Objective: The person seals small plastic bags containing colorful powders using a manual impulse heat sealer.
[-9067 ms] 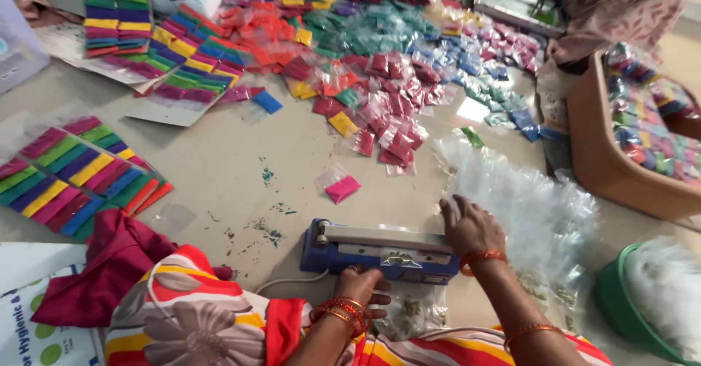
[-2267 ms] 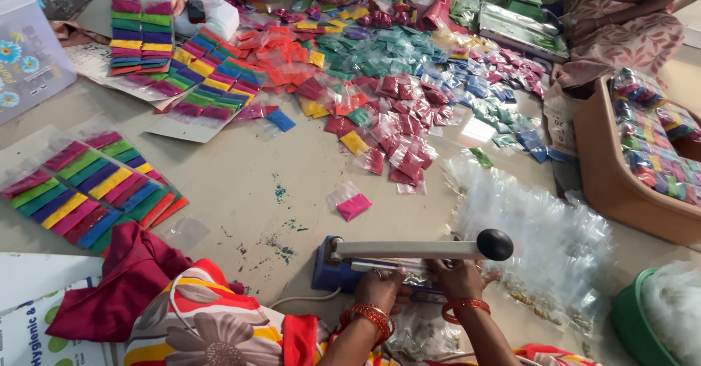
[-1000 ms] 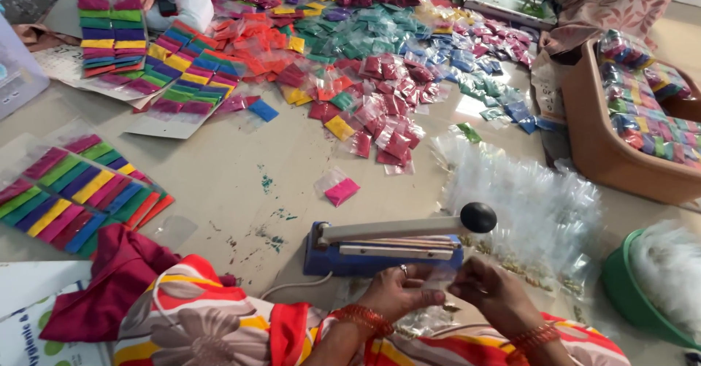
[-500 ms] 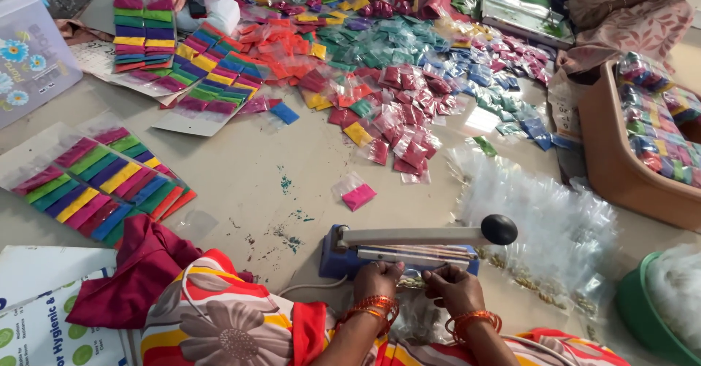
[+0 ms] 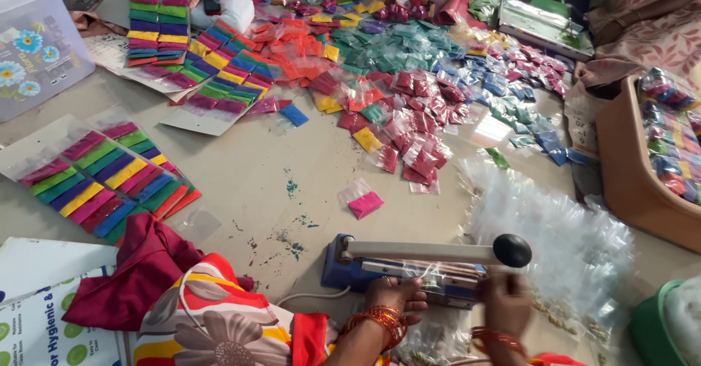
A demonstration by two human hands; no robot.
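We sit on the floor (image 5: 241,191) with a blue heat sealer (image 5: 409,267) right in front of us, its arm raised and its black knob (image 5: 512,250) up at the right end. Our left hand (image 5: 394,297) rests against the sealer's near edge, fingers curled on a clear pouch (image 5: 438,277) that lies across the sealing bar. Our right hand (image 5: 505,304) is just beside it at the right end of the sealer, under the knob; it is blurred, so we cannot tell whether it grips anything. Orange bangles (image 5: 376,318) ring the left wrist.

A lone pink packet (image 5: 364,204) lies on the floor just beyond the sealer. To the right spreads a heap of empty clear bags (image 5: 562,227). Farther off lie many small powder packets (image 5: 409,118) in red, green, blue and yellow. On the left, striped colour cards (image 5: 109,176) lie flat, and a maroon cloth (image 5: 139,271) sits by our knee. A brown tub (image 5: 628,183) stands at the right.
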